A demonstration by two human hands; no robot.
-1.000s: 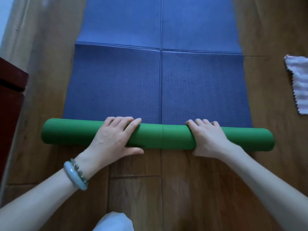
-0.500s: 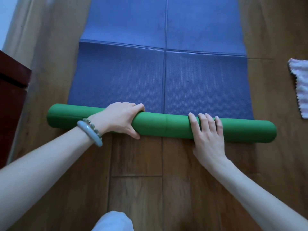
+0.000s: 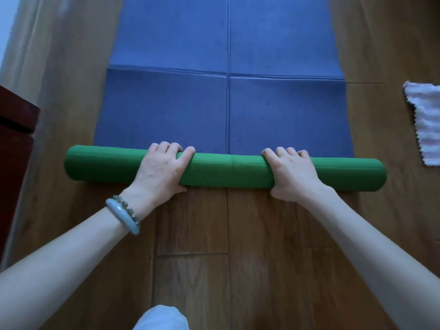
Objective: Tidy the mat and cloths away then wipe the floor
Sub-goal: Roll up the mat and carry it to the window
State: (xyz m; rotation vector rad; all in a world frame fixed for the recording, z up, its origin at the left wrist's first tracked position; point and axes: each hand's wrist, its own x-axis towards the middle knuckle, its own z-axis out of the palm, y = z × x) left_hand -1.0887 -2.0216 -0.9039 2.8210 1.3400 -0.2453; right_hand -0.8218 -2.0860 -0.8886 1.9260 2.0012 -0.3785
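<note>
A mat lies on the wooden floor, blue point(image 3: 166, 110) on its flat upper side and green on the underside. Its near end is wound into a green roll point(image 3: 228, 171) that runs across the middle of the view. My left hand point(image 3: 162, 170) grips the roll left of centre, fingers curled over the top and thumb at the near side. My right hand point(image 3: 290, 173) grips it right of centre the same way. A white ribbed cloth point(image 3: 426, 125) lies on the floor at the right edge, apart from the mat.
A dark red-brown cabinet point(image 3: 14, 148) stands at the left edge, close to the roll's left end. Bare wooden floor point(image 3: 226, 234) stretches between me and the roll. My knee in light fabric point(image 3: 162, 317) shows at the bottom.
The roll has grown a little thicker and moved further over the flat blue part. Both hands have shifted their hold, with fingers now curled over the roll's top.
</note>
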